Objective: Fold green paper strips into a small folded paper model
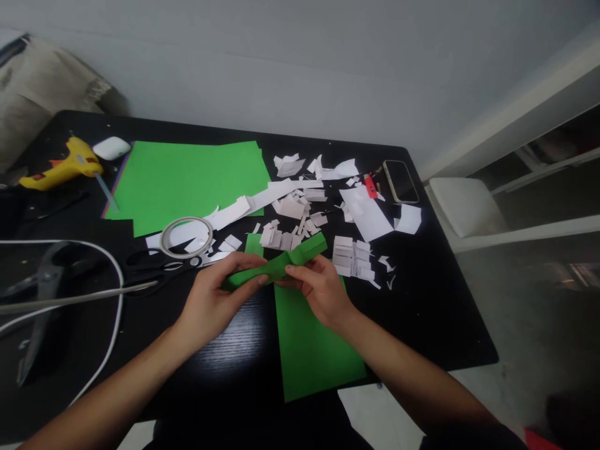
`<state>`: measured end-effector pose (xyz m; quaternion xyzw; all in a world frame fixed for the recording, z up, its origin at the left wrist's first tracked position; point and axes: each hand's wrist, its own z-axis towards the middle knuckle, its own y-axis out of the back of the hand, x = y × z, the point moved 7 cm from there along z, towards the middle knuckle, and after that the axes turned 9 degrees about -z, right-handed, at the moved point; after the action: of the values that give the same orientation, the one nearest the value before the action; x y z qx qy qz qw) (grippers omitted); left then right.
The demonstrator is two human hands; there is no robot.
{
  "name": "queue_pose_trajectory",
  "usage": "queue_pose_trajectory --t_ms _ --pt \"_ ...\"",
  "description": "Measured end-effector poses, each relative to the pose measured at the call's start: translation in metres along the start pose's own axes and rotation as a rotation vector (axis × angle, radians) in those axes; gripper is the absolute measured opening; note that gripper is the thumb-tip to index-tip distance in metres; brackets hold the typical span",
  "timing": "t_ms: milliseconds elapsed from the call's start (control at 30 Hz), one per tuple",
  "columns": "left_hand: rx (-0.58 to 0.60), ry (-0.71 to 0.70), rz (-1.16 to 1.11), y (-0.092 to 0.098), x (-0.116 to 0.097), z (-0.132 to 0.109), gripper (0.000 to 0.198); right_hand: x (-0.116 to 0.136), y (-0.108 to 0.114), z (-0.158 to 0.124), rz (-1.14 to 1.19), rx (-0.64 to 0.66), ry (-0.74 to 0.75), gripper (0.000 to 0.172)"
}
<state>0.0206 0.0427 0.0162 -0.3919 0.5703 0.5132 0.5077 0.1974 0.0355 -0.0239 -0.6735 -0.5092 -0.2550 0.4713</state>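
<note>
A folded strip of green paper (307,249) is held up between my two hands, tilted with its right end higher. My left hand (220,290) pinches its left part between thumb and fingers. Near the middle, my right hand (321,287) grips it with the thumb on top and fingers beneath. Below the hands lies a green paper sheet (309,344), partly covered by my right hand. Just left of my left hand are black-handled scissors (162,265) and a roll of tape (209,237).
White paper scraps (290,206) litter the black table (422,300). Large green sheets (187,172) lie at the back, beside a yellow glue gun (77,164) and white case (111,148). A phone (400,181) and red lighter (370,185) lie right; a white cable (122,275) loops left.
</note>
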Motion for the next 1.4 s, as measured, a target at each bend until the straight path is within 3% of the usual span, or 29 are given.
queue_pose_trajectory --t_ms 367,700,900,1067,1267,1400 --pt "0.021 0.052 -0.082 -0.001 0.001 0.002 0.024 0.004 -0.002 0.001 0.035 0.024 -0.007 0.025" --pt "0.004 -0.017 0.008 0.002 -0.002 0.003 0.025 0.002 0.0 0.002 0.035 0.04 -0.025 0.03" --pt "0.024 0.015 -0.115 0.0 0.0 0.002 0.038 0.003 0.006 0.006 0.037 -0.021 -0.004 0.028" --pt "0.005 0.042 -0.177 0.002 0.001 0.005 0.033 0.008 0.01 0.006 0.073 -0.079 0.016 0.029" --pt "-0.073 0.037 -0.047 0.012 0.003 0.005 0.021 0.009 0.011 0.006 0.068 -0.094 0.046 0.03" --pt "-0.107 0.048 0.069 0.017 0.004 0.002 0.023 0.008 0.011 0.006 0.069 -0.083 0.044 0.031"
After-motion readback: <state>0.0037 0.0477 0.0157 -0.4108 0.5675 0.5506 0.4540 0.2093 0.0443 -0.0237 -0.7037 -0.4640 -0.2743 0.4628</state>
